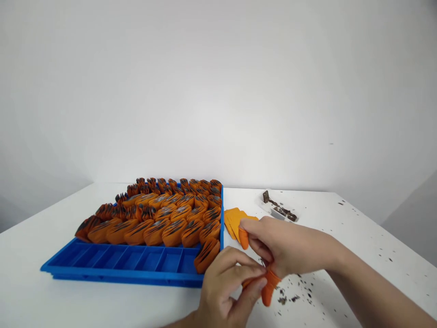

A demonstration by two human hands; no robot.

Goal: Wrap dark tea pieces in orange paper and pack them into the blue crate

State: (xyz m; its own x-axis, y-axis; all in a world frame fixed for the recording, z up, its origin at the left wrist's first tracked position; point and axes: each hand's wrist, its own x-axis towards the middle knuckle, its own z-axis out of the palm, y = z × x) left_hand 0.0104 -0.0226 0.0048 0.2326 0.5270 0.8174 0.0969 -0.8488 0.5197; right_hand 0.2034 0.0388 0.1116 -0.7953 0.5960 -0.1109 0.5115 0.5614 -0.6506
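Orange finger cots cover two fingertips of my right hand (290, 243): one finger cot (243, 238) is on the upper finger and the other finger cot (271, 291) is on the lower digit. Those two fingers are spread apart, with nothing seen between them. My left hand (228, 284) pinches with thumb and forefinger at the edge of the lower finger cot. A bit of orange also shows between the left fingers, partly hidden. Just beyond the right hand lies a fanned stack of orange-yellow paper pieces (234, 221).
To the left, a blue compartment tray (129, 275) holds rows of bunched orange packets (153, 232) with dark edges; its front row shows bare compartments. A clear dish (273, 209) with dark, dirty pieces stands behind. Dark crumbs (295, 298) litter the white table (27, 255).
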